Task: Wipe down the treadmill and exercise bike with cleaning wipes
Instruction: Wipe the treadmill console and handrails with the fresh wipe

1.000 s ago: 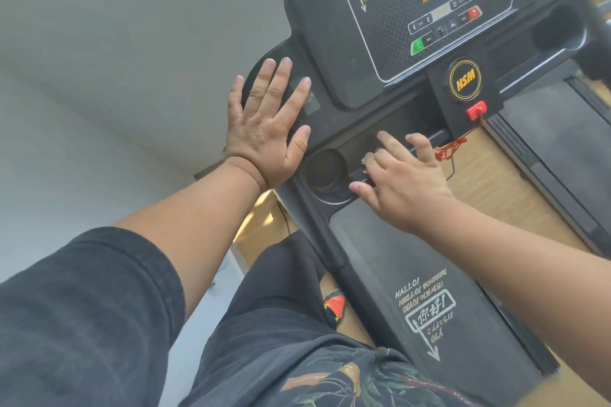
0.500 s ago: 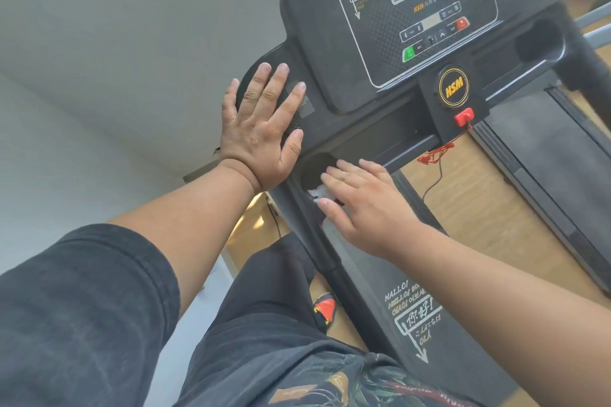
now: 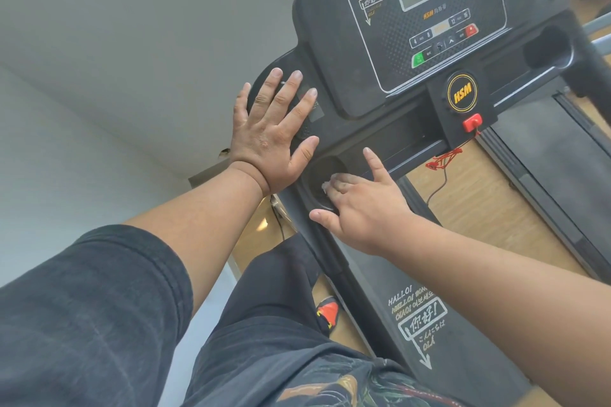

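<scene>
Right hand (image 3: pixel 360 205) moved wipe (image 3: pixel 327 186) into treadmill (image 3: pixel 330 43) cupholder (image 3: pixel 322 187).

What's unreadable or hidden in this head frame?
- Wipe: mostly hidden under the right hand; only a white edge shows.
- Cup holder floor: covered by that hand.
- Console button labels: too small.
- Exercise bike: not in view.
- Console's top: cut off by the frame edge.
</scene>
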